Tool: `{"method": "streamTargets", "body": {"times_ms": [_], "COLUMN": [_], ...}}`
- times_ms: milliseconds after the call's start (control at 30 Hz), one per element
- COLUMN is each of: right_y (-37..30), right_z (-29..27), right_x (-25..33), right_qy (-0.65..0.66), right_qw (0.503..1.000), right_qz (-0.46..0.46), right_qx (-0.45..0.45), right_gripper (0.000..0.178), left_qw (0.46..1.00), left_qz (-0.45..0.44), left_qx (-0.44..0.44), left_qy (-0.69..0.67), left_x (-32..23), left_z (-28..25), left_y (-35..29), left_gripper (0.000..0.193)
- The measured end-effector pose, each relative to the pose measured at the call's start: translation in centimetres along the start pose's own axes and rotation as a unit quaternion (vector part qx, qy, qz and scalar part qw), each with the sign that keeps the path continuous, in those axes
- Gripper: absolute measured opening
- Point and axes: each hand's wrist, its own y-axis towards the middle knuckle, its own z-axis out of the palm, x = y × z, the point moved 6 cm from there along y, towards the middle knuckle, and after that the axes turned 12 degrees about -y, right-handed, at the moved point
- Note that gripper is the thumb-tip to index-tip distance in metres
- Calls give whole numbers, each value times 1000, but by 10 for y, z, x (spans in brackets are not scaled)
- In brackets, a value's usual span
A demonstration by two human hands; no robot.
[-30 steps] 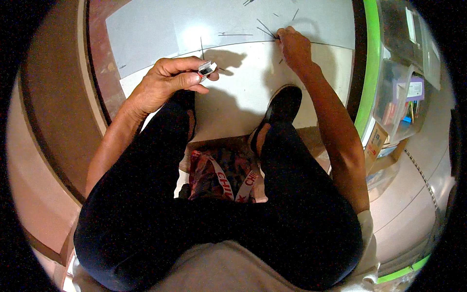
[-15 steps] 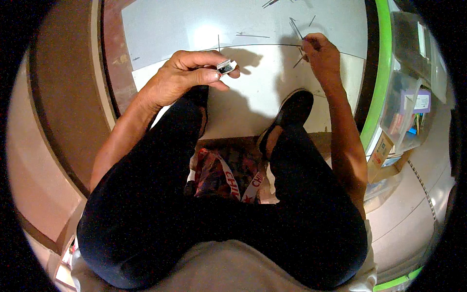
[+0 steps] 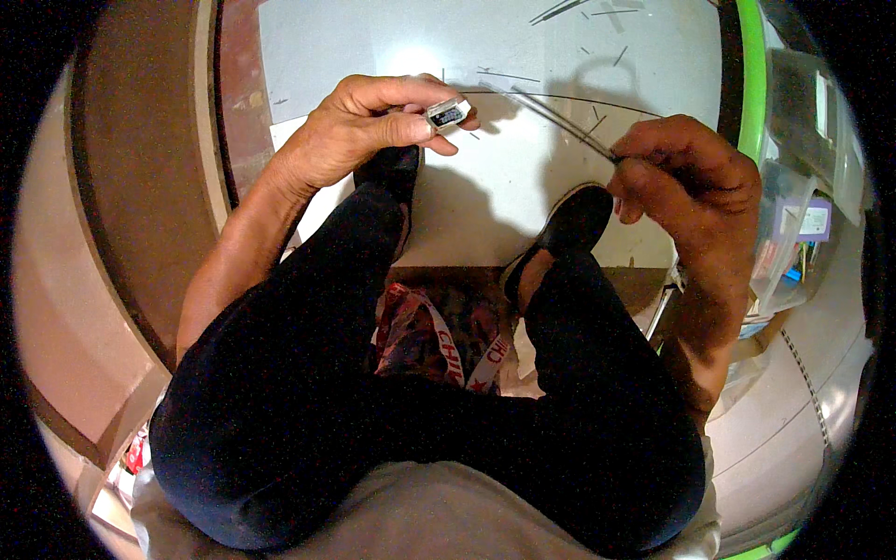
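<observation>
My left hand (image 3: 364, 126) is closed round a small pale rectangular box (image 3: 448, 116). The box's end faces me and shows something dark packed inside. On the right, my right hand (image 3: 691, 173) pinches a few long thin dark rods (image 3: 565, 124) between thumb and fingertips. They slant up and to the left from the fingers, with their far ends short of the box. Beneath both hands is a white board (image 3: 523, 177), where more thin dark rods (image 3: 558, 11) and short pieces lie scattered, mostly at the far side.
My dark shoes (image 3: 579, 219) rest on the board's near part. A patterned bag with a lettered strap (image 3: 439, 341) lies between my legs. Clear plastic bins (image 3: 784, 224) stand at the right beside a green edge (image 3: 751, 75). A brown panel (image 3: 135, 140) runs along the left.
My right hand has come up off the board, nearer me and to the right, with thin rods now in its fingers. The left hand keeps hold of the box; the view shifted slightly.
</observation>
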Motion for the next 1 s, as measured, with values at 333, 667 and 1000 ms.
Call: {"method": "streamTargets", "body": {"times_ms": [333,667,1000], "right_y": [4,7,6], "right_z": [16,24,22], "right_x": [8,10,21], "right_qy": [-87,-114,-246], "right_qw": [989,984,952], "right_qz": [-81,-109,-172], "right_qx": [86,80,67], "right_gripper": [12,11,13], "left_qw": [999,999,996], "left_qz": [-7,-23,-43], "left_qx": [-5,-18,-37], "left_qy": [33,45,71], "left_x": [3,4,6], "left_z": [-3,-5,-7], "left_y": [-2,-6,-3], "left_gripper": [33,33,29]}}
